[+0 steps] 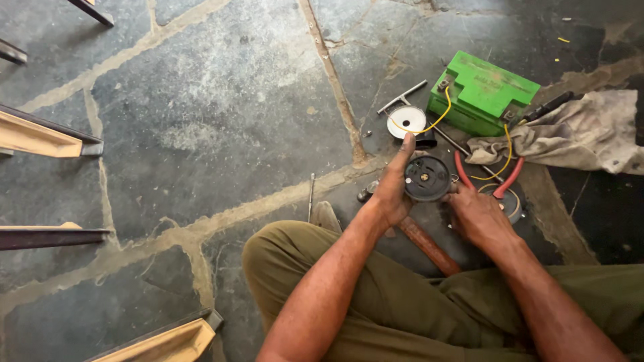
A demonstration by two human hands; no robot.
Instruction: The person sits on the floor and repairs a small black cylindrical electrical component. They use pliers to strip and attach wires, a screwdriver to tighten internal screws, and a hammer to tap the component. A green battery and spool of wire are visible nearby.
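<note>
Both hands hold a round black disc-shaped part [426, 178] with a small brass centre, just above my knees. My left hand [392, 191] grips its left rim, thumb stretched up along the edge. From the right side my right hand [476, 214] holds the same part. A green box-shaped battery [484, 94] with yellow wires stands just beyond. A white round disc [407, 121] lies beside the battery. Red-handled pliers [500, 182] lie behind my right hand.
A wooden hammer handle [429, 246] lies under my wrists on the stone floor [221, 114]. A dirty cloth [577, 134] lies at the right. A thin metal rod [311, 194] and a T-shaped tool [401, 98] lie nearby. Metal and wood frame ends [47, 137] jut in at the left.
</note>
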